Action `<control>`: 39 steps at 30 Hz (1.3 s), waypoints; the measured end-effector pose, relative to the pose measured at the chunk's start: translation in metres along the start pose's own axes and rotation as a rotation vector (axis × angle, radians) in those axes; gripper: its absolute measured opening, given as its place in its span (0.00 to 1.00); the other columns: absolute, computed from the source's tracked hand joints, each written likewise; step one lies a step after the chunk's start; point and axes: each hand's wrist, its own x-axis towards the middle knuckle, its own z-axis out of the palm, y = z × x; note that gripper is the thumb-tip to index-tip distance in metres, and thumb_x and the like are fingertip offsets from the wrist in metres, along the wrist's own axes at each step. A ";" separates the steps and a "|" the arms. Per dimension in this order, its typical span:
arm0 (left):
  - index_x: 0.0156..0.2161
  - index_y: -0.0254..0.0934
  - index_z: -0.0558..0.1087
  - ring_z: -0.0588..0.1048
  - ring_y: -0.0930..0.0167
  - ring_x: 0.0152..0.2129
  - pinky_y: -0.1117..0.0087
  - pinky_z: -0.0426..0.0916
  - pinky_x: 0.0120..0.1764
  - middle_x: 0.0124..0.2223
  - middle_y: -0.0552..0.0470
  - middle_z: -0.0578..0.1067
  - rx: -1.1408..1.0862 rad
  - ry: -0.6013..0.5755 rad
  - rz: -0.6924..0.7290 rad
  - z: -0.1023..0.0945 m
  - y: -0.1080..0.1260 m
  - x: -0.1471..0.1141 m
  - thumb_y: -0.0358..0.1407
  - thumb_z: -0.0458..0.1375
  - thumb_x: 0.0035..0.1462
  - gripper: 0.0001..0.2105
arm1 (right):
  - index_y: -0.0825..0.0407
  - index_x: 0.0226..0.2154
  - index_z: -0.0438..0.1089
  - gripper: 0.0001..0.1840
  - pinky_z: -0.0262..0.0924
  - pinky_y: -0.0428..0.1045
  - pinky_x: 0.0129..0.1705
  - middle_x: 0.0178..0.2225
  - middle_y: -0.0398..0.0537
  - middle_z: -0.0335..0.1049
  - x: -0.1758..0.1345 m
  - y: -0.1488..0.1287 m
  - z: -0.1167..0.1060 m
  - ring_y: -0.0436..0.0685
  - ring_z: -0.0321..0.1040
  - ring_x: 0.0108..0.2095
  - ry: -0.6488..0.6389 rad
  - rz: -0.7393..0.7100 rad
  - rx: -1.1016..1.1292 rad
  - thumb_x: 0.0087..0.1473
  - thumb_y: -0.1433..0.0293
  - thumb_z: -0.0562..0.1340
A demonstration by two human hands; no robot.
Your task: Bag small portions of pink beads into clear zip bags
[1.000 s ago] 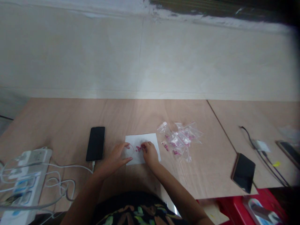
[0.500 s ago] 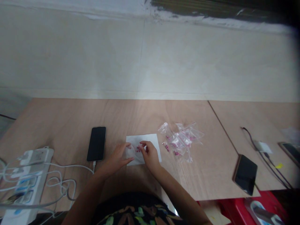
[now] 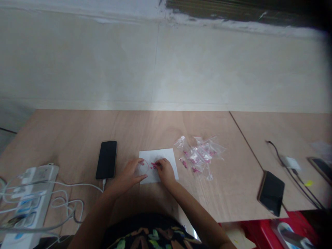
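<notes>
Left hand (image 3: 132, 170): I am holding thumb and fingers apart around bag (image 3: 144, 167), over paper (image 3: 166, 154). Right hand (image 3: 166, 171): fingertips meeting beads (image 3: 153, 166); whether clamping any, cannot tell.

A sheet (image 3: 168, 154) lies on the table (image 3: 145, 129), beads (image 3: 153, 165) on it. To its left are a phone (image 3: 106, 159), then a power strip (image 3: 41, 204); to its right, bags (image 3: 200, 153), then another phone (image 3: 271, 193). Behind the table rises a wall (image 3: 109, 62).

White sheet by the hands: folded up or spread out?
Spread out: the white sheet lies flat on the table, its straight far edge showing. Whether it is doubled, I cannot tell.
</notes>
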 end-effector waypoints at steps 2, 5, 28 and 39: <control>0.47 0.39 0.60 0.65 0.63 0.45 0.58 0.59 0.48 0.45 0.46 0.67 0.005 0.000 -0.003 0.001 -0.001 0.000 0.39 0.60 0.45 0.23 | 0.52 0.25 0.68 0.05 0.58 0.49 0.33 0.27 0.47 0.66 0.000 -0.003 -0.004 0.54 0.62 0.30 0.031 0.014 0.020 0.46 0.75 0.57; 0.47 0.39 0.61 0.66 0.63 0.44 0.58 0.59 0.48 0.45 0.47 0.68 0.005 -0.003 0.005 0.003 -0.003 0.001 0.39 0.60 0.44 0.24 | 0.53 0.25 0.67 0.05 0.57 0.47 0.30 0.25 0.46 0.66 0.000 -0.014 -0.011 0.52 0.61 0.26 0.083 0.037 0.093 0.47 0.72 0.56; 0.48 0.37 0.58 0.65 0.65 0.46 0.61 0.58 0.50 0.47 0.46 0.67 -0.048 0.015 0.049 -0.002 0.010 0.003 0.38 0.58 0.47 0.22 | 0.51 0.32 0.69 0.07 0.56 0.46 0.29 0.28 0.46 0.66 -0.010 -0.062 -0.035 0.52 0.60 0.29 0.053 -0.103 0.274 0.48 0.70 0.57; 0.47 0.39 0.57 0.65 0.65 0.47 0.60 0.57 0.51 0.47 0.47 0.67 -0.051 0.013 0.033 -0.009 0.014 0.001 0.35 0.59 0.46 0.23 | 0.54 0.28 0.68 0.05 0.55 0.48 0.36 0.31 0.50 0.66 -0.012 -0.009 0.003 0.56 0.61 0.35 -0.014 0.094 -0.092 0.47 0.76 0.56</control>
